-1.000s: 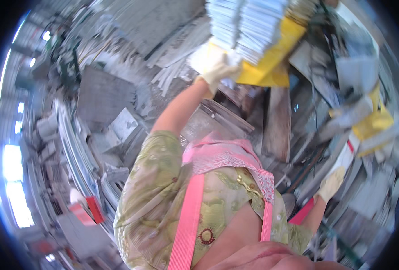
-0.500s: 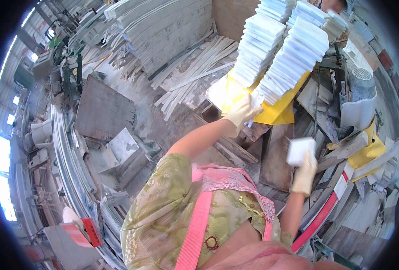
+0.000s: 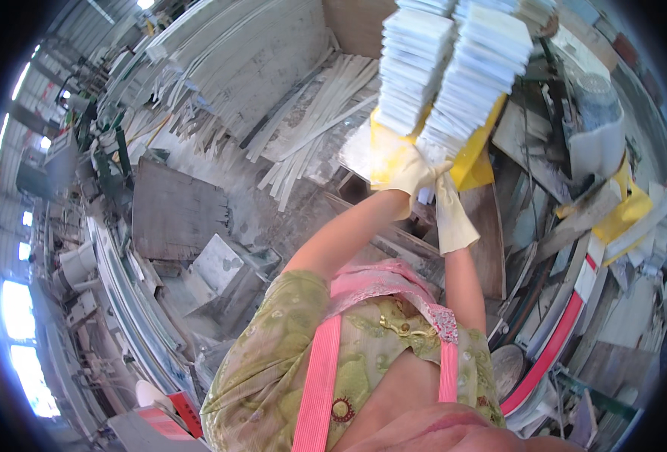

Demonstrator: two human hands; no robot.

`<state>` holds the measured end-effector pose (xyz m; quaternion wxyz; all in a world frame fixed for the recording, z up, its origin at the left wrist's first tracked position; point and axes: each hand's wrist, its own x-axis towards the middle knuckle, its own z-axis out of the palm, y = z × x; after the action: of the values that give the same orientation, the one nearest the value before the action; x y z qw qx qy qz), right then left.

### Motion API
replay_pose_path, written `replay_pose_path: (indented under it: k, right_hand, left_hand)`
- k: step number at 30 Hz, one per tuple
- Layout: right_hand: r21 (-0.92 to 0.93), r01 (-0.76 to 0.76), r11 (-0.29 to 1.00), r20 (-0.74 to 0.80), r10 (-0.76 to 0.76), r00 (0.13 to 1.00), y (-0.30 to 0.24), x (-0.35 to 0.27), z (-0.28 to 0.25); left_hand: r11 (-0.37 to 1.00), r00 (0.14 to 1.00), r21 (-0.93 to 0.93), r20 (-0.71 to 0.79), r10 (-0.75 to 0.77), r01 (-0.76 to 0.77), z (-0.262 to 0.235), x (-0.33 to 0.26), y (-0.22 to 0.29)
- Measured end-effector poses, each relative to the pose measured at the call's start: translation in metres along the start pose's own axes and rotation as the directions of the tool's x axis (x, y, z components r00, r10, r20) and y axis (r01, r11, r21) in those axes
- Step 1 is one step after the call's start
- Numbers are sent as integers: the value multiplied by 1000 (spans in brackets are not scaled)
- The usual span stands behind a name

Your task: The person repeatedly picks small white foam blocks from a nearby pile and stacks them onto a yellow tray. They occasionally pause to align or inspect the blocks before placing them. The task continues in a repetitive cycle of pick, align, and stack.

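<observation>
My left hand (image 3: pixel 410 173) and my right hand (image 3: pixel 449 194), both in pale cream gloves, meet at the near end of two tall stacks of white stone tiles (image 3: pixel 416 68). Their fingers look curled and overlap one another. A pale sliver (image 3: pixel 426 196) shows between the hands, but what they grip is mostly hidden. The tile stacks lean away from me on a yellow sheet (image 3: pixel 475 167), which hangs over the near edge of their support.
Long pale stone strips (image 3: pixel 318 124) lie on the floor beyond my left arm, by stacked slabs (image 3: pixel 247 64). A brown board (image 3: pixel 175 211) leans at left. To the right are a red and white rail (image 3: pixel 552 354), a second yellow sheet (image 3: pixel 627 203) and stone offcuts.
My right hand, which held a white tile out to the right, has moved left and up to my left hand at the stacks. That tile no longer shows clearly.
</observation>
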<state>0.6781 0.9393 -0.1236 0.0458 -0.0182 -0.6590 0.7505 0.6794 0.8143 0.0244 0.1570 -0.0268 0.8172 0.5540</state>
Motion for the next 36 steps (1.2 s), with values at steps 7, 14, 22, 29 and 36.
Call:
replay_pose_path:
  k: [7, 14, 22, 29, 36]
  right_hand:
    - [-544, 260, 798, 57, -274, 960, -54, -100, -128]
    - [-673, -344, 655, -706, -429, 563, -98, -199, -381]
    - [-695, -719, 10, -678, -342, 651, -78, -184, -521]
    - [-810, -559, -177, -504, -276, 819, -54, -249, -497]
    - [-938, -338, 78, -338, 13, 941, -121, -328, -485]
  left_hand:
    - [869, 935, 449, -169, 312, -209, 19, 49, -47]
    - [831, 970, 541, -106, 220, -130, 12, 81, -73]
    - [891, 981, 447, -121, 151, -82, 29, 48, -48]
    - [868, 974, 491, -151, 169, -74, 25, 58, -56]
    - [882, 965, 439, -104, 240, -172, 29, 52, -51]
